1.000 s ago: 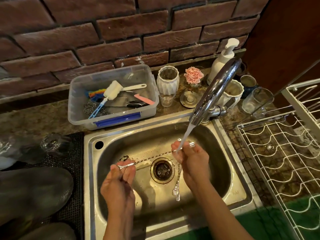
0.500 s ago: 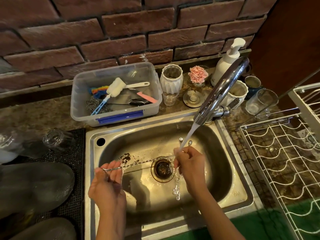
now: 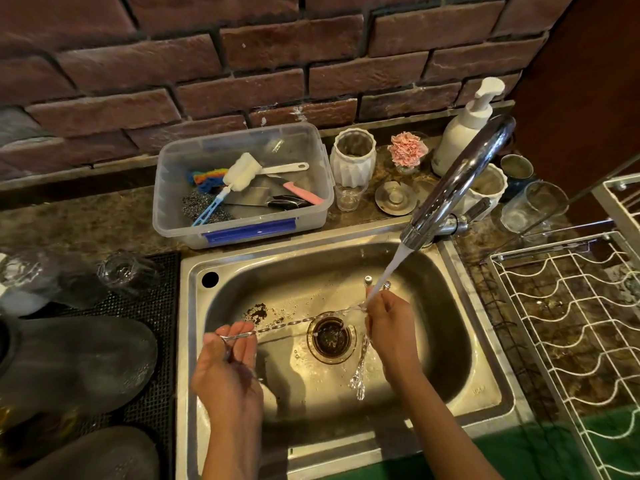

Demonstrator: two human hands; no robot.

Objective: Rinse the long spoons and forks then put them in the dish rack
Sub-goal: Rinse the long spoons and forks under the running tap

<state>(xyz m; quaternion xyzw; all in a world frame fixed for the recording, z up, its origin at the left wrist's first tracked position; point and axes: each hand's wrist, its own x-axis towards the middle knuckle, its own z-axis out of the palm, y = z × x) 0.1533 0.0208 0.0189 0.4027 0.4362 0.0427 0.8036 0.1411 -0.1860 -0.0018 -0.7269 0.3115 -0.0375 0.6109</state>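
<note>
Over the steel sink [image 3: 485,382] my left hand [image 3: 228,362] pinches one end of a long twisted-handle spoon [image 3: 294,322] that stretches level to my right hand [image 3: 391,330]. My right hand grips a bunch of long spoons and forks [image 3: 360,375]; their fork ends hang down below it and their top ends stick up above the fingers. Water from the chrome tap [image 3: 460,181] runs onto the spoon right at my right hand. The white wire dish rack [image 3: 571,327] stands to the right of the sink.
A clear plastic tub [image 3: 242,233] with brushes, scourers and knives sits behind the sink. White ribbed cups, glasses, a pink flower and a soap pump line the back ledge. Upturned glasses lie on a black mat at left. The drain strainer [image 3: 330,337] holds dark residue.
My left hand has moved back right and up a little, drawing the long spoon through the water stream. My right hand stays under the tap with the bunch.
</note>
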